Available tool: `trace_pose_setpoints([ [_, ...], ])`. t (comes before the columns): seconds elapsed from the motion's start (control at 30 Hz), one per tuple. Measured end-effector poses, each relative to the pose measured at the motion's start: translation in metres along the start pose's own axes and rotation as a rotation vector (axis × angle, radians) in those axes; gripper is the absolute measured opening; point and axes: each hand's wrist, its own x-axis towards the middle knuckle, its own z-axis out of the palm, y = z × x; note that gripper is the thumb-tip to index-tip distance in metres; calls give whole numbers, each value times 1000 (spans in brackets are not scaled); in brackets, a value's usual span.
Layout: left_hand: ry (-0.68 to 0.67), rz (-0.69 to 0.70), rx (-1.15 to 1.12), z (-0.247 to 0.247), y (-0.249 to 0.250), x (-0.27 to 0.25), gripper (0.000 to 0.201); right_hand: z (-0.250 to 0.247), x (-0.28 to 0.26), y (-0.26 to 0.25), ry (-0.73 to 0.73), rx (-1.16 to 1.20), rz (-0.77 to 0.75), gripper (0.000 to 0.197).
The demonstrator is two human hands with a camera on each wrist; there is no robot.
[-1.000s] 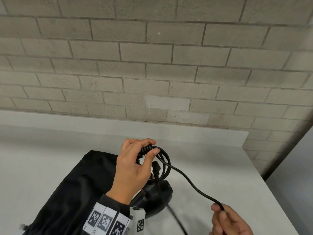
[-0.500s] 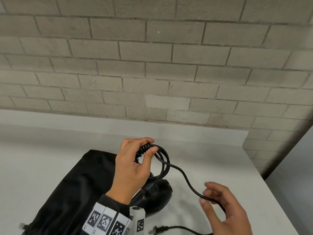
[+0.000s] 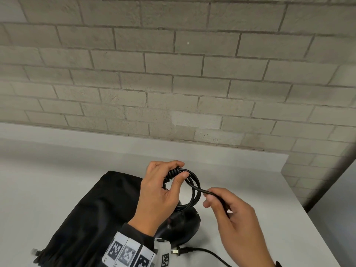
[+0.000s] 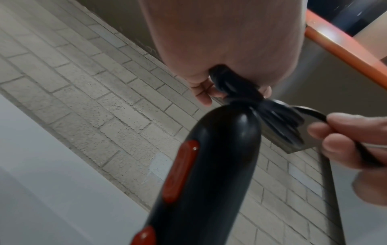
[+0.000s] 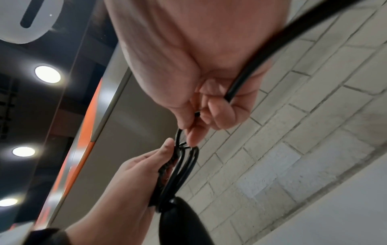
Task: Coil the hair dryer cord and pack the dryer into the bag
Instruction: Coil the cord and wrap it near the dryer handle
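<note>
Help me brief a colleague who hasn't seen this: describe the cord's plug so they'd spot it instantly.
Start at the white table below the brick wall. Near its front edge, just right of the left hand's tagged sleeve, lies the plug. It alone has bare metal prongs; the rest of the cord is plain black.

You had a grey brick wall point(image 3: 173, 78) running across 12 o'clock, a white table point(image 3: 57, 170) beneath it. Wrist views showed an orange beam point(image 4: 343, 49) and round ceiling lights point(image 5: 47, 74) overhead at 9 o'clock.
</note>
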Motion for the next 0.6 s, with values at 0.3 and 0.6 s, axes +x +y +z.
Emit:
trace_pose_setpoints([
  [0.3, -101, 64, -63, -4, 2, -3, 45, -25, 33, -11, -85, -130, -363, 11],
  [0.6, -119, 124, -102, -4, 4, -4, 34, -12, 69, -17, -250, 102, -303, 14],
])
